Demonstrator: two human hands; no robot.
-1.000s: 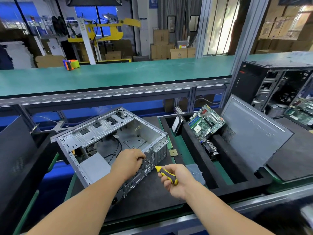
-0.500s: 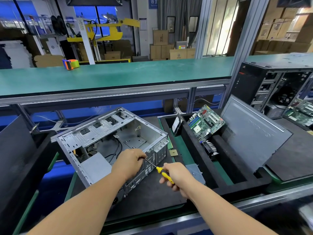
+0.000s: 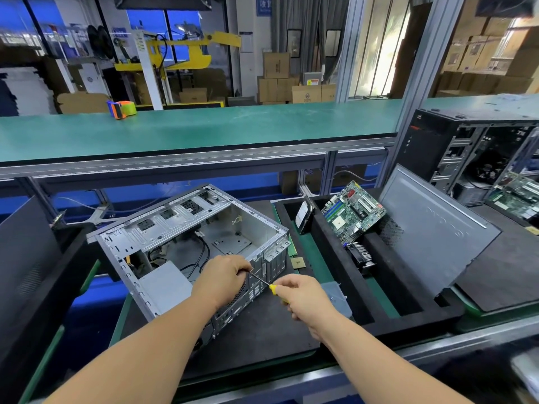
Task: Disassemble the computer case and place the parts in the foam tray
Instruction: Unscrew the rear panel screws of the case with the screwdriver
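Observation:
An open grey computer case (image 3: 186,228) lies on its side on a black mat in front of me. My left hand (image 3: 223,279) rests on the case's rear edge with its fingers curled by the screwdriver's tip. My right hand (image 3: 303,297) grips the yellow-handled screwdriver (image 3: 272,288), whose shaft points at the rear panel. To the right stands the black foam tray (image 3: 329,258), holding a green motherboard (image 3: 353,211), a hard drive (image 3: 303,218), a heatsink fan (image 3: 360,253) and a grey side panel (image 3: 434,225).
A small chip (image 3: 298,262) lies on the green strip between case and tray. A second black computer case (image 3: 472,153) stands at the far right. A tape dispenser (image 3: 121,109) sits on the upper green shelf. A black panel (image 3: 26,258) is at the left.
My right hand has shifted its grip along the screwdriver handle, covering more of the yellow, and moved slightly up and left. My left hand and the case have stayed put.

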